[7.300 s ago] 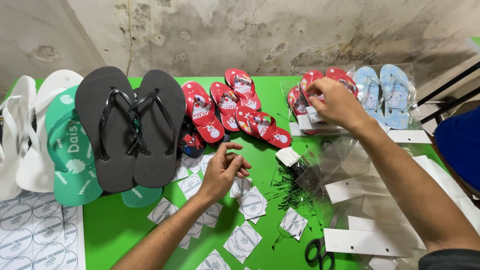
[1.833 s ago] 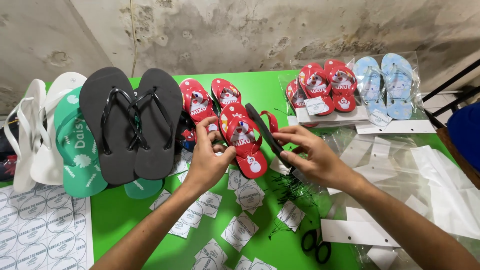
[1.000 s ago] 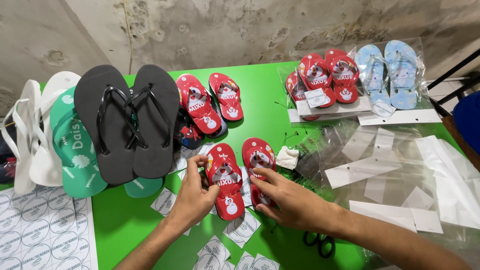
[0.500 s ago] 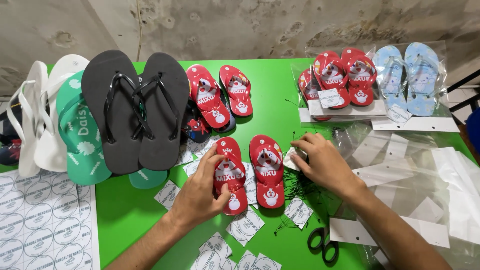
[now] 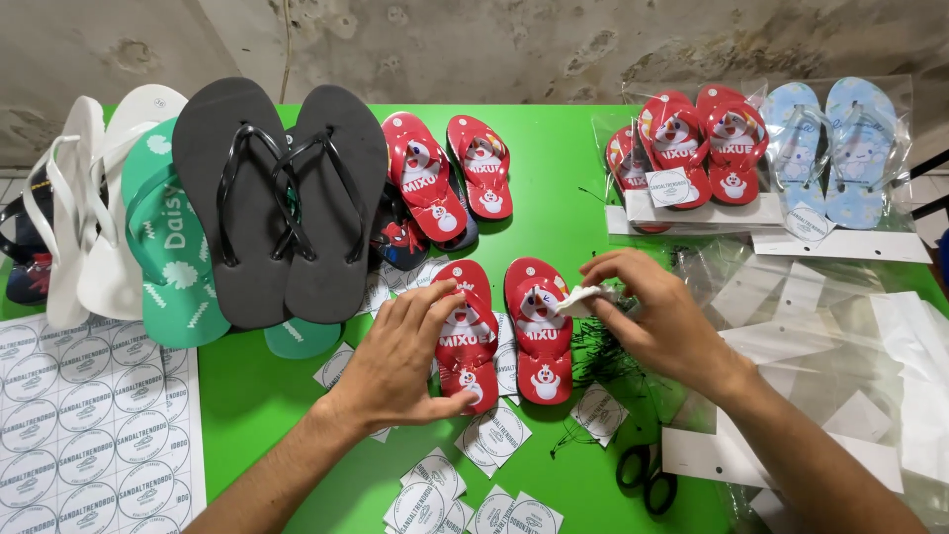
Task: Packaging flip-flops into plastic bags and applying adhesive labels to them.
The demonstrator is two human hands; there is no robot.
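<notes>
Glossy red flip-flops [image 5: 504, 331], hands [image 5: 395, 361] touching

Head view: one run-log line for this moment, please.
left hand: on left red sandal | right hand: holds white tag | right red sandal: flat on table

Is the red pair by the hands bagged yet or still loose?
Loose: the small red flip-flops lie bare on the green table, left hand on one, no plastic over them.
</notes>
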